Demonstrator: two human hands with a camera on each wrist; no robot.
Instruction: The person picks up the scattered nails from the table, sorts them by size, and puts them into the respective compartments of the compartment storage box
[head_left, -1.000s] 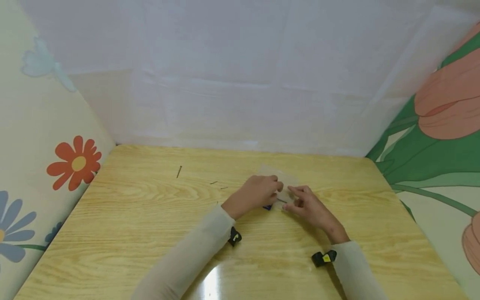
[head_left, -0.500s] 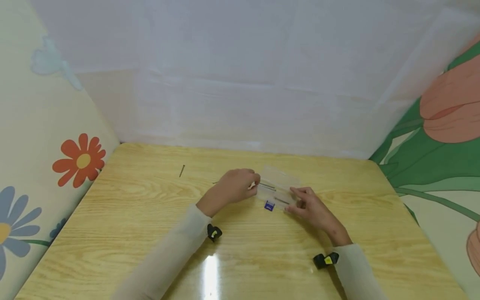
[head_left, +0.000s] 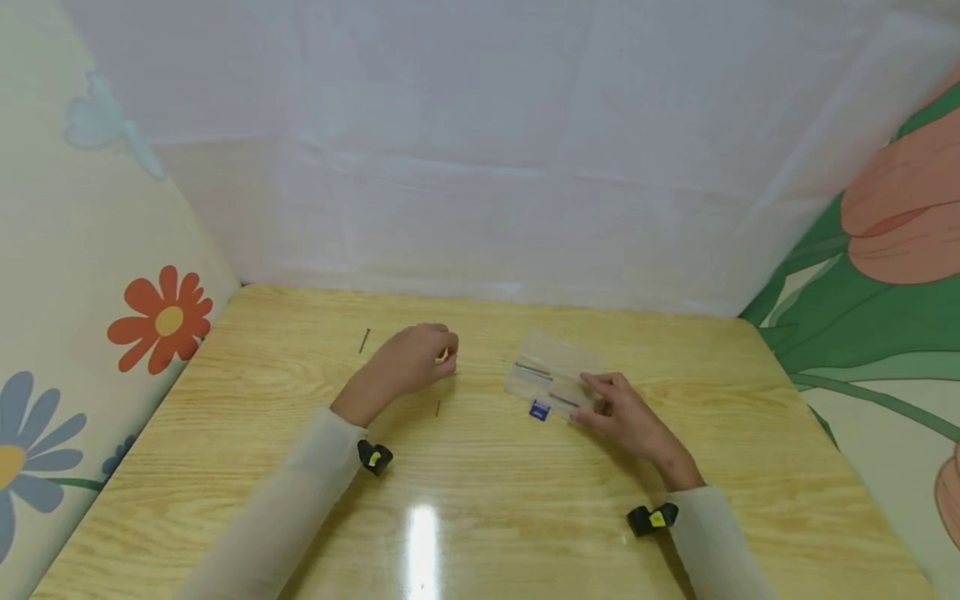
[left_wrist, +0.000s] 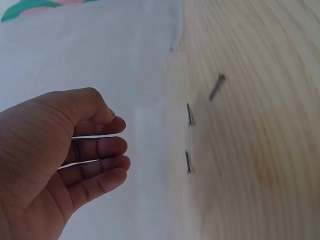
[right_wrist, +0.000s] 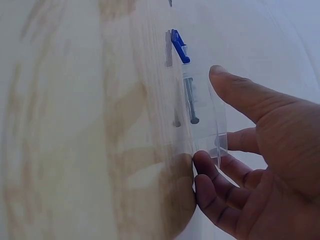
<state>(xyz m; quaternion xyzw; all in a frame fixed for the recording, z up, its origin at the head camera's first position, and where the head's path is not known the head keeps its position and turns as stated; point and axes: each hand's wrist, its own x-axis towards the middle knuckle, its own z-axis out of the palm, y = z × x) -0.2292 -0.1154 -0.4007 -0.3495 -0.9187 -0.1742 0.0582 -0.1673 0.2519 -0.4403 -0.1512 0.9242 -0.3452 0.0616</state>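
In the head view my left hand [head_left: 408, 367] hovers over the table left of the box, its fingers loosely curled with nothing between them. Close by in the left wrist view lie small dark nails, one upper nail [left_wrist: 216, 87], a middle nail [left_wrist: 190, 114] and a lower nail [left_wrist: 188, 162]. My right hand [head_left: 626, 421] grips the right end of a clear plastic box [head_left: 562, 354], thumb on one side and fingers on the other. A blue latch [head_left: 539, 410] sits at the box's front edge. Several nails [head_left: 534, 371] lie inside, and one nail [right_wrist: 191, 100] shows through its wall.
A longer nail [head_left: 364, 340] lies at the back left of the wooden table [head_left: 525, 517], and a short nail [head_left: 438, 408] just in front of the left hand. White cloth [head_left: 480, 167] hangs behind the table; flowered panels [head_left: 900, 333] flank it.
My left hand has moved left from over the box to above the table, uncovering the nails inside and the blue latch. The right hand stays on the box.
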